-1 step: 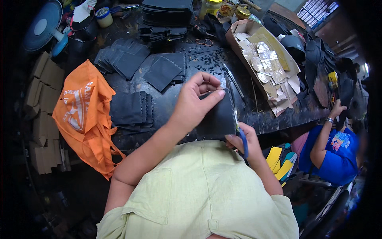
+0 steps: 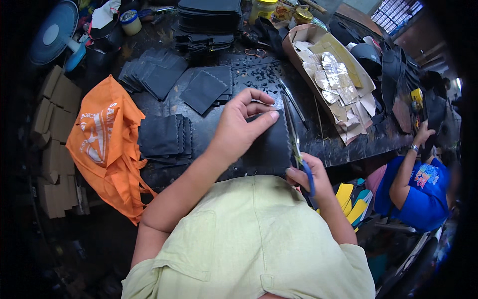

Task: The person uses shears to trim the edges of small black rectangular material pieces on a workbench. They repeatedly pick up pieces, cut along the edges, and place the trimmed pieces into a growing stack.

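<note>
My left hand [image 2: 241,119] pinches the top edge of a black leather-like piece [image 2: 266,147] between thumb and fingers. A row of small zigzag notches runs down the right side of this piece. My right hand [image 2: 318,179] grips the blue-handled scissors [image 2: 308,177]. Their long blades point away from me, parted, beside the notched edge; whether they touch it I cannot tell. Beyond my left hand lie black squares with zigzag edges [image 2: 203,93], and a small pile of similar pieces [image 2: 162,135] sits left of my forearm.
Small black scraps [image 2: 259,77] dot the dark table, near a slim pen-like tool [image 2: 294,102]. A cardboard box [image 2: 298,57] of paper and foil pieces stands right. Left are an orange bag [image 2: 107,144] and blue fan [image 2: 55,32]; a person in blue [image 2: 418,189] works at right.
The scissors have spread from nearly closed to parted, and my right hand has shifted slightly right. My left hand and the black piece have moved slightly left.
</note>
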